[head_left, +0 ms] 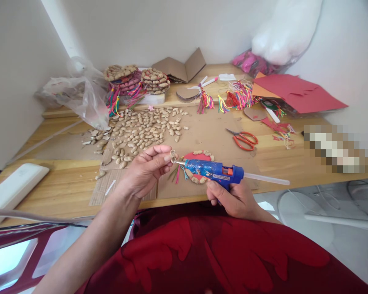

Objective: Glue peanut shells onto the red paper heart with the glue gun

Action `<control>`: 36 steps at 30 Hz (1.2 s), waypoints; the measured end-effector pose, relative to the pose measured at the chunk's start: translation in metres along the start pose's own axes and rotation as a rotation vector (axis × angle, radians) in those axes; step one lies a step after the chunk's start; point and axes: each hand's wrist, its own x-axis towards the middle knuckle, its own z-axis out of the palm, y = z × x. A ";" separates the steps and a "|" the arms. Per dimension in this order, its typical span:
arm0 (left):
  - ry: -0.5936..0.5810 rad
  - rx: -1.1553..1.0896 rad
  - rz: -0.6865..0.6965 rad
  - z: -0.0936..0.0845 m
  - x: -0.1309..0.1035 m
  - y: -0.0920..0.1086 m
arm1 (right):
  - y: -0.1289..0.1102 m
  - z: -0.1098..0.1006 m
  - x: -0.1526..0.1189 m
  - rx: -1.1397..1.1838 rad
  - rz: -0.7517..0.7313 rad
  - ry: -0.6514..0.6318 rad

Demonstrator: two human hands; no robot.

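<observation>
My left hand pinches a peanut between thumb and fingers. Wrapped round the handle of a blue glue gun is my right hand. The gun's metal nozzle points left and meets the peanut, or nearly so; a clear glue stick sticks out of its back end. Partly hidden beneath the gun lies a red disc with peanuts along its rim and coloured threads at its left side. Many loose peanuts are spread on the cardboard beyond my left hand.
Orange-handled scissors lie to the right. Finished-looking peanut discs are stacked at the back, near a plastic bag. Coloured tassels, red sheets and folded cardboard lie along the back. A white power strip sits at left.
</observation>
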 end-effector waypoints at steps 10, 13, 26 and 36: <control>0.002 0.006 -0.011 0.000 0.000 0.000 | -0.003 -0.001 0.002 0.004 -0.024 -0.023; -0.002 -0.002 -0.013 0.000 -0.001 0.000 | -0.003 0.000 0.001 0.011 -0.012 -0.001; 0.019 0.005 -0.018 0.004 -0.001 0.003 | -0.005 -0.001 0.002 -0.008 -0.042 -0.012; -0.004 -0.021 -0.006 0.006 -0.002 0.005 | -0.007 -0.003 0.005 -0.009 -0.013 0.000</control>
